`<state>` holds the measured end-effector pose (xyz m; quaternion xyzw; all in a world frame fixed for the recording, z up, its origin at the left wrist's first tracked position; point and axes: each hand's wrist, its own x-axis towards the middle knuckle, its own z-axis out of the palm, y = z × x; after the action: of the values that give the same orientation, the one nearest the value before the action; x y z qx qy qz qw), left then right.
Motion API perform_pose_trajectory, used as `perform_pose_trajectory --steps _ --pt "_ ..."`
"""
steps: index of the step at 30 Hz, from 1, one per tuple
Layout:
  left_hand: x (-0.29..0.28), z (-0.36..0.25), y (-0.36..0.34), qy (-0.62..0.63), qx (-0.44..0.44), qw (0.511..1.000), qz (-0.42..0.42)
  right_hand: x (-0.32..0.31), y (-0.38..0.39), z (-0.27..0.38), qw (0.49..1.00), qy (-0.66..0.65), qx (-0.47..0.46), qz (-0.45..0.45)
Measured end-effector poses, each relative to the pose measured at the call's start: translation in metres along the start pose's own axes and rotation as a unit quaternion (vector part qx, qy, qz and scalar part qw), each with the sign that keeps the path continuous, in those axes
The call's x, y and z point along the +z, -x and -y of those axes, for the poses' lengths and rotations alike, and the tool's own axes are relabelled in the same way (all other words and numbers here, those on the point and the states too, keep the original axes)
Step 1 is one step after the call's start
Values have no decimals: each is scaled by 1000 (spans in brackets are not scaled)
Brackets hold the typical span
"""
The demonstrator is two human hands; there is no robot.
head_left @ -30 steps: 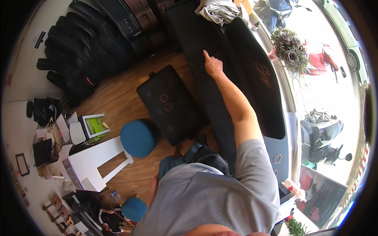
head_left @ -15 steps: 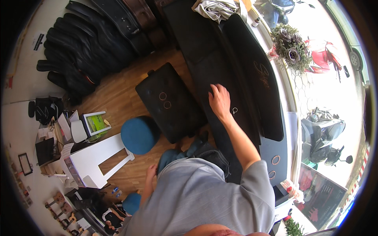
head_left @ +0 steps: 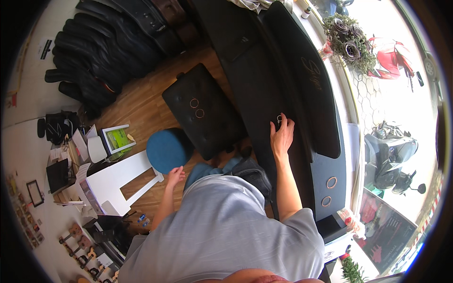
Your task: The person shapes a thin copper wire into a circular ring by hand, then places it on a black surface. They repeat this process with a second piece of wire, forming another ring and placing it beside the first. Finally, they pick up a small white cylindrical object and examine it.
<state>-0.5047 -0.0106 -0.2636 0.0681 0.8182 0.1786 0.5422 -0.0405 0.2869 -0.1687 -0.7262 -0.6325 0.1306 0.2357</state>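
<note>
My right hand (head_left: 282,136) rests over the long black surface (head_left: 257,89) on my right, thumb and forefinger apart around a small pale ring with a short tail (head_left: 279,119). The fingers partly cover the ring, so whether they touch it is unclear. Beside the blue round stool (head_left: 166,151), my left hand (head_left: 176,175) hangs loosely with its fingers slightly bent and nothing visible in them. Two thin copper-coloured rings (head_left: 194,103) lie on the black tufted bench (head_left: 207,129). Another thin ring (head_left: 331,182) and a matching one (head_left: 326,202) lie at the surface's near right end.
A raised black panel (head_left: 306,85) runs along the far side of the black surface. Dark instrument cases (head_left: 94,52) lean at the upper left. A white frame-like stand (head_left: 113,181) is left of the stool. A flower bouquet (head_left: 349,42) stands by the window.
My right hand has come back toward me and right, down to the small pale ring. My left hand has risen forward to beside the stool. The view has shifted slightly.
</note>
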Motion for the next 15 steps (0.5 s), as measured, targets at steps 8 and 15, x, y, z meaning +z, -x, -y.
perform_pose_trajectory --steps 8,15 --pt "5 -20 12 -5 34 999 -6 14 -4 -22 1000 -4 -14 19" --pt "14 -13 26 17 51 998 29 8 -15 10 813 -514 224 160"
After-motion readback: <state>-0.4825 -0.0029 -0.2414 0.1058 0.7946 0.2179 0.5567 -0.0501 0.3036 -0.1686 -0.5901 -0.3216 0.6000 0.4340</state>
